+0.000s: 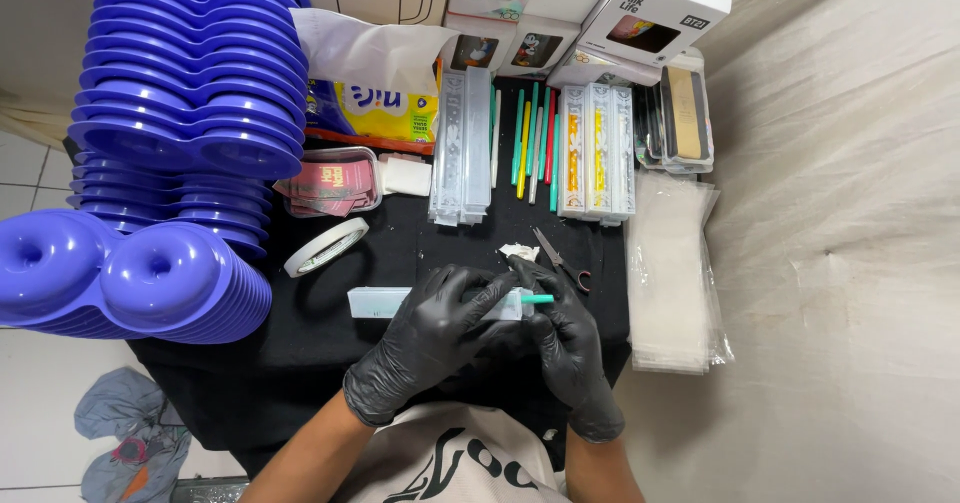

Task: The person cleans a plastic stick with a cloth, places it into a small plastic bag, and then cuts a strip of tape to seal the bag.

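Holding a clear plastic sleeve (430, 301) flat across the black table (250, 373), I have both hands in black gloves meeting over its right end. My left hand (425, 343) lies on top of the sleeve with fingers curled down, pressing it near the middle, so the sleeve's left part sticks out beyond my knuckles. My right hand (570, 348) pinches a green pen (537, 299) between thumb and forefinger, its tip showing just at the sleeve's open end, right between the two hands. Just beyond my right hand lie small scissors (560, 259) and a scrap of white paper (518, 252). Farther out from my left hand sits a roll of white tape (325, 246). Well beyond both hands are a row of coloured pens (533, 143) and packed clear cases (598, 153), and off my right hand a pile of clear bags (672, 273).
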